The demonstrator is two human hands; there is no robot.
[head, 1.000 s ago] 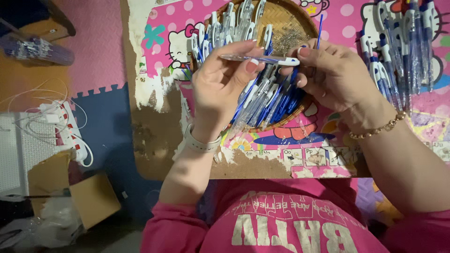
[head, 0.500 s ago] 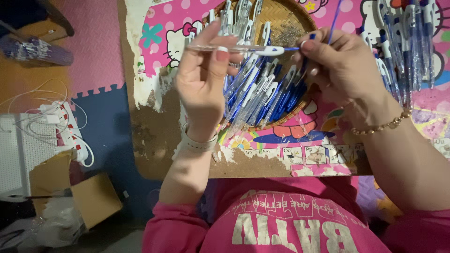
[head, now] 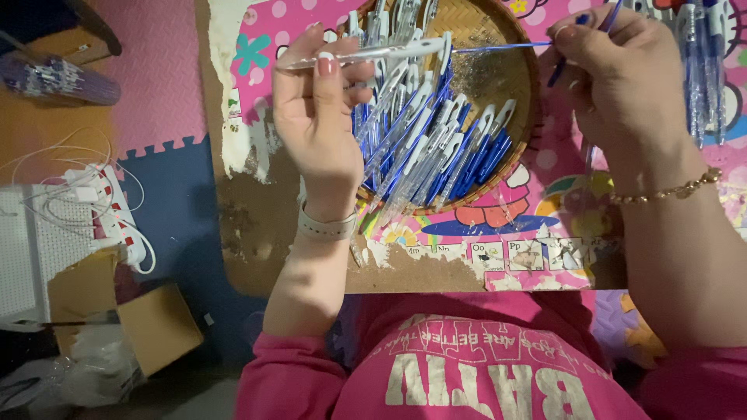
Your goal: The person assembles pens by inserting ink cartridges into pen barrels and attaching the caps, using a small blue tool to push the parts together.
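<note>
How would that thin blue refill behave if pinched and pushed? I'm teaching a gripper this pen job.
The blue refill looks hair-thin beside the clear pen barrel, so it is probably very light and bends if pushed off-axis. The right hand pinches it near the end, the left hand steadies the barrel.

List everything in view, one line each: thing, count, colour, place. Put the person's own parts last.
Pen barrel: one, clear with a white clip, held level above the basket.
Refill: one, thin blue, between the barrel's end and the right hand.
Pens: many, clear and blue, heaped in the basket.
Basket: one, woven brown, on the board.
Board: one, brown with a torn pink cartoon covering, on the lap.
More pens: several, blue, far right.
Power strip: one, white, on the floor at left.
Cardboard box: one, brown, lower left.
Left hand: holds the barrel.
Right hand: pinches the refill.
</note>
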